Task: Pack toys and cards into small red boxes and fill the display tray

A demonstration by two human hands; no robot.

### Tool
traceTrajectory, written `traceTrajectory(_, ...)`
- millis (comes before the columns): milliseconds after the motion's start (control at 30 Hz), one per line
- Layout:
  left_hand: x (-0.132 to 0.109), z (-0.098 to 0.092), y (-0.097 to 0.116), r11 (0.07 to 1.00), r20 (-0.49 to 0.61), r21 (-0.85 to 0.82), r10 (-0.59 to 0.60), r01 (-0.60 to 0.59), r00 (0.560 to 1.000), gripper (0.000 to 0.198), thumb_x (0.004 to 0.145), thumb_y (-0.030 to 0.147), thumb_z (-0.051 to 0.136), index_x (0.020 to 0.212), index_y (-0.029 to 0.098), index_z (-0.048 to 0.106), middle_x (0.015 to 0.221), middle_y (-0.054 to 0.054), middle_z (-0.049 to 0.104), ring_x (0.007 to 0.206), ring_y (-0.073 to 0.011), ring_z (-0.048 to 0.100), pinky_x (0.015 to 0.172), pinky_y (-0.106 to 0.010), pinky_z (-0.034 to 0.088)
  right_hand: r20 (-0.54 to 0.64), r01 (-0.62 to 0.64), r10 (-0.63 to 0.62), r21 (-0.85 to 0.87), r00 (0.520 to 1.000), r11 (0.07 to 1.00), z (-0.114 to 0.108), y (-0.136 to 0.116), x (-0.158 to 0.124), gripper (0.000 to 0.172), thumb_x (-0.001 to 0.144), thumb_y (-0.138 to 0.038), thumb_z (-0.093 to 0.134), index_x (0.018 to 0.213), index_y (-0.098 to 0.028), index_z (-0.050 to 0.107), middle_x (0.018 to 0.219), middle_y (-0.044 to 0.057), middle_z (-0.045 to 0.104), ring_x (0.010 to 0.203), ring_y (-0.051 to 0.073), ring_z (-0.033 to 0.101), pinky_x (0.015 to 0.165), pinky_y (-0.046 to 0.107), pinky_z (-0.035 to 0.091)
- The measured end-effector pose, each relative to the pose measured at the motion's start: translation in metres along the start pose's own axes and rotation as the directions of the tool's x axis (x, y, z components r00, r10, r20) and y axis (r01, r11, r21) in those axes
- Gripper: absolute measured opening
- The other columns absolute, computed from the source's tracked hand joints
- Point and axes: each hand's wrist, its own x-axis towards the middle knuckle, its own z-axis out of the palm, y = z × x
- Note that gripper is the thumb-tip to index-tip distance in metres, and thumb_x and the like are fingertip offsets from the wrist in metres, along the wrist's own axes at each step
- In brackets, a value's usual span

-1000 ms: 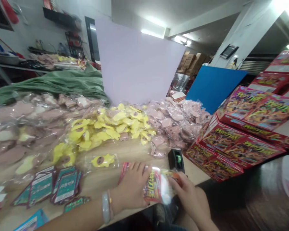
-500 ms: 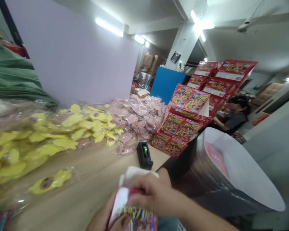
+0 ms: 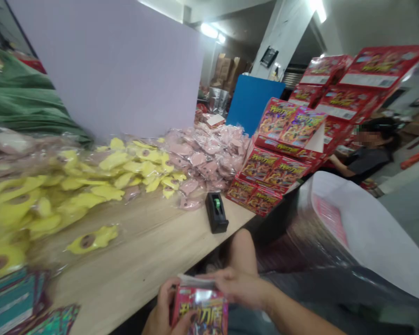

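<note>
Two hands at work: my left hand [image 3: 164, 309] pinches the red printed carton [image 3: 211, 311] just off the tabletop [image 3: 157, 258], best done firmly without denting; my right hand [image 3: 242, 288] meets its white top flap [image 3: 195, 280], pinching or pressing, I cannot tell.

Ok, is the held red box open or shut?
The red box looks not fully shut: a pale flap shows past its printed edge, by the right hand.

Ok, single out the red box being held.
The red cardboard box with yellow lettering, in the left hand, right hand at its white flap; the other red printed boxes stand stacked to the right.
</note>
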Motion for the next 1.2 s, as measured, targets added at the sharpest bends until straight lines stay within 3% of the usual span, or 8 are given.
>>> traceTrajectory(100, -0.002, 0.006, 0.003, 0.997, 0.028, -0.073, -0.034, 0.036, 0.999, 0.086, 0.074, 0.032, 0.054, 0.135, 0.016, -0.004, 0.092, -0.005, 0.065, 0.076, -0.0188, 0.064, 0.073, -0.031, 0.050, 0.002, 0.056, -0.058, -0.269, 0.998, 0.961, 0.000, -0.004, 0.005, 0.046, 0.076, -0.053, 0.054, 0.096, -0.015, 0.068, 0.085, 0.005, 0.067, 0.079, 0.017, 0.058, 0.073, 0.028, 0.043)
traceTrajectory(200, -0.003, 0.001, 0.006, 0.999, 0.106, -0.019, -0.024, 0.026, 0.994, 0.083, 0.071, 0.028, 0.057, 0.137, 0.016, 0.007, 0.103, -0.008, 0.064, 0.085, -0.0195, 0.062, 0.080, -0.030, 0.047, -0.004, 0.120, -0.141, -0.504, 0.990, 0.856, 0.013, -0.023, 0.005, 0.035, 0.078, -0.040, 0.058, 0.106, -0.020, 0.063, 0.087, 0.003, 0.066, 0.075, 0.016, 0.057, 0.067, 0.026, 0.043)
traceTrajectory(333, -0.001, -0.007, 0.004, 1.000, 0.201, 0.012, 0.010, -0.013, 0.980, 0.082, 0.067, 0.024, 0.061, 0.137, 0.011, 0.020, 0.115, -0.013, 0.059, 0.099, -0.0232, 0.057, 0.088, -0.032, 0.044, 0.163, 0.233, -0.167, -0.708, 0.972, 0.667, 0.026, -0.040, 0.002, 0.025, 0.083, -0.033, 0.051, 0.099, -0.024, 0.067, 0.085, 0.004, 0.068, 0.074, 0.017, 0.059, 0.070, 0.026, 0.043)
traceTrajectory(500, -0.001, -0.012, 0.002, 0.999, 0.222, -0.041, 0.036, -0.027, 0.974, 0.088, 0.063, 0.017, 0.064, 0.139, 0.011, 0.020, 0.119, -0.013, 0.056, 0.100, -0.0227, 0.056, 0.091, -0.031, 0.043, 0.202, 0.276, -0.188, -0.722, 0.961, 0.634, 0.029, -0.047, 0.007, 0.023, 0.084, -0.031, 0.049, 0.094, -0.023, 0.068, 0.082, 0.006, 0.068, 0.070, 0.017, 0.059, 0.065, 0.025, 0.043)
traceTrajectory(700, -0.007, -0.019, 0.006, 0.991, 0.250, -0.134, 0.039, -0.005, 0.968, 0.089, 0.063, 0.012, 0.067, 0.139, 0.018, 0.020, 0.108, -0.004, 0.062, 0.088, -0.0166, 0.059, 0.081, -0.025, 0.046, 0.321, 0.281, -0.040, -0.753, 0.946, 0.595, 0.034, -0.057, 0.013, 0.035, 0.091, -0.033, 0.034, 0.100, -0.020, 0.065, 0.085, 0.004, 0.066, 0.072, 0.016, 0.057, 0.065, 0.024, 0.042)
traceTrajectory(1000, -0.009, -0.010, 0.006, 0.998, 0.225, 0.004, 0.053, -0.055, 0.973, 0.100, 0.062, 0.015, 0.070, 0.142, 0.021, 0.010, 0.126, -0.007, 0.053, 0.104, -0.0218, 0.054, 0.091, -0.031, 0.043, 0.226, 0.230, -0.072, -0.823, 0.971, 0.519, 0.018, -0.044, 0.017, 0.031, 0.090, -0.029, 0.038, 0.089, -0.015, 0.066, 0.075, 0.003, 0.067, 0.066, 0.014, 0.058, 0.060, 0.021, 0.045)
traceTrajectory(1100, -0.010, -0.003, 0.002, 0.998, 0.154, 0.042, 0.050, -0.057, 0.987, 0.106, 0.059, 0.016, 0.073, 0.142, 0.021, 0.006, 0.125, -0.009, 0.052, 0.105, -0.0234, 0.053, 0.092, -0.036, 0.043, 0.302, 0.287, -0.053, -0.815, 0.952, 0.504, 0.024, -0.038, 0.011, 0.034, 0.090, -0.033, 0.039, 0.115, -0.019, 0.059, 0.104, 0.008, 0.066, 0.091, 0.018, 0.060, 0.078, 0.027, 0.048)
traceTrajectory(1200, -0.006, -0.009, 0.011, 0.997, 0.028, 0.007, 0.078, -0.078, 0.997, 0.095, 0.060, 0.015, 0.073, 0.140, 0.021, 0.022, 0.130, -0.009, 0.048, 0.113, -0.0232, 0.048, 0.099, -0.036, 0.039, 0.340, 0.369, -0.147, -0.809, 0.929, 0.458, 0.028, -0.008, 0.006, 0.053, 0.083, -0.044, 0.050, 0.132, -0.023, 0.042, 0.137, 0.011, 0.042, 0.121, 0.026, 0.043, 0.097, 0.039, 0.038)
